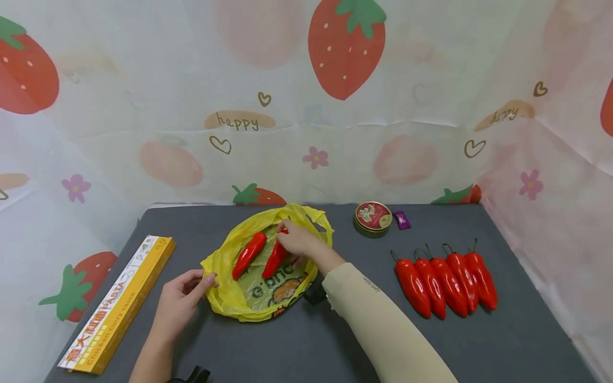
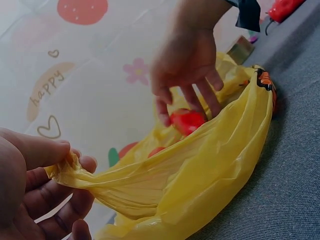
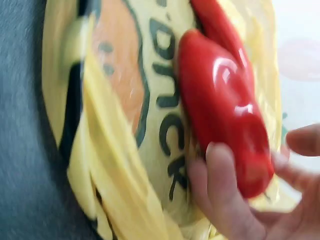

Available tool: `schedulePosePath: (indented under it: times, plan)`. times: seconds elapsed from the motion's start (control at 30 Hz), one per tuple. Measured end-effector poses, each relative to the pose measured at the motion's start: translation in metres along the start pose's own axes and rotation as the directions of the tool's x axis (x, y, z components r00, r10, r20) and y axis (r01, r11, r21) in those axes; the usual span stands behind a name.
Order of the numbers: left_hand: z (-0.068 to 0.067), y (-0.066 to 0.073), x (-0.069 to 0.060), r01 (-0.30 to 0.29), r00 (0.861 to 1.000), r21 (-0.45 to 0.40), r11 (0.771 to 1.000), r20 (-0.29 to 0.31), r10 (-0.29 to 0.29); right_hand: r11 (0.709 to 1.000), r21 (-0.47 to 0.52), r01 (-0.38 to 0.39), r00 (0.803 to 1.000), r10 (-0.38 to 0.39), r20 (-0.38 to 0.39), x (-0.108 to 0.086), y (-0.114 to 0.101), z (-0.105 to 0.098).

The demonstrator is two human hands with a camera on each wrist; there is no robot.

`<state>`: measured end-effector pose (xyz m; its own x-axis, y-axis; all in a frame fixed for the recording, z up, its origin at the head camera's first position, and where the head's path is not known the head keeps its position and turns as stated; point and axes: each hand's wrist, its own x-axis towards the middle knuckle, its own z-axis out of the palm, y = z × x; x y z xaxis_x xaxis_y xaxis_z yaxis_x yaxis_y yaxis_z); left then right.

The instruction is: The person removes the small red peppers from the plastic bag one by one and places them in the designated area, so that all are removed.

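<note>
A yellow plastic bag lies spread on the table, its mouth facing up. Two red chili peppers are inside: one on the left, the other beside my right hand. In the right wrist view my fingers lie along this second pepper, with the thumb apart from it. The left wrist view shows the right hand's fingers hanging loosely spread around its end. With thumb and fingertips, my left hand pinches the bag's left rim and pulls it taut.
Several red chili peppers lie side by side on the right of the grey table. A round red tin and a small purple packet sit at the back. A yellow pasta box lies along the left.
</note>
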<state>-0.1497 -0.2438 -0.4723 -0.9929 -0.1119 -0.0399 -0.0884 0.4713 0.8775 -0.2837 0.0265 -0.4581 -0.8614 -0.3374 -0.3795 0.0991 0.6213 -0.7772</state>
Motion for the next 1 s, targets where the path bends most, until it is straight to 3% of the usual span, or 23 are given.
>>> schedulePosePath:
  times: [0.2, 0.4, 0.73, 0.9, 1.0]
  plan:
    - [-0.001, 0.000, 0.000, 0.011, 1.000, -0.006, 1.000, 0.001, -0.011, 0.996, -0.040, 0.075, 0.989, -0.080, -0.122, -0.009, -0.006, 0.003]
    - [-0.002, 0.002, 0.000, 0.017, 1.000, 0.003, 1.000, 0.003, -0.017, 0.976, -0.056, 0.212, 0.975, -0.215, -0.060, -0.025, -0.012, 0.000]
    - [-0.002, 0.004, 0.000, 0.005, 1.000, -0.012, 1.000, 0.003, -0.005, 0.943, 0.074, 0.326, 0.945, -0.326, -0.004, -0.066, 0.001, -0.006]
    - [-0.001, 0.004, 0.000, 0.012, 1.000, -0.006, 1.000, 0.003, -0.012, 0.923, 0.222, 0.315, 0.948, -0.319, -0.021, -0.088, 0.008, -0.012]
    - [0.000, 0.003, 0.001, 0.019, 1.000, -0.011, 1.000, 0.004, -0.019, 0.920, 0.233, 0.314, 0.949, -0.311, -0.051, -0.099, 0.013, -0.017]
